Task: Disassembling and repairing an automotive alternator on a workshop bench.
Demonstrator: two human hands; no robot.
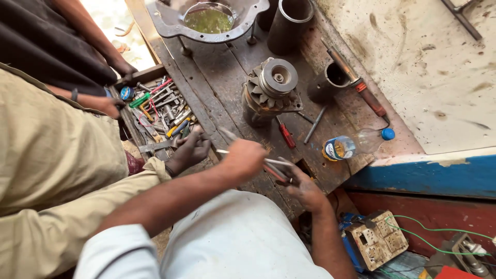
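Thin metal rod (pixel 248 155) is lying nearly level across the near edge of the wooden work surface (pixel 217 67), its long axis running left to right and tipping slightly down toward the right. It looks stiff, light and smooth, probably greasy, so it is best pinched near mid-length, where the left hand (pixel 243 157) is closing its grip around it. The right hand (pixel 305 188) is clamping its grip on red-handled pliers (pixel 276 173), whose nose is pointing up-left toward the rod. Beyond them an alternator (pixel 271 90) is standing on end, beside a red screwdriver (pixel 285 135) and a toppled plastic bottle (pixel 356 143). Another person's hand (pixel 192 150) is resting by a tray of tools (pixel 160 111).
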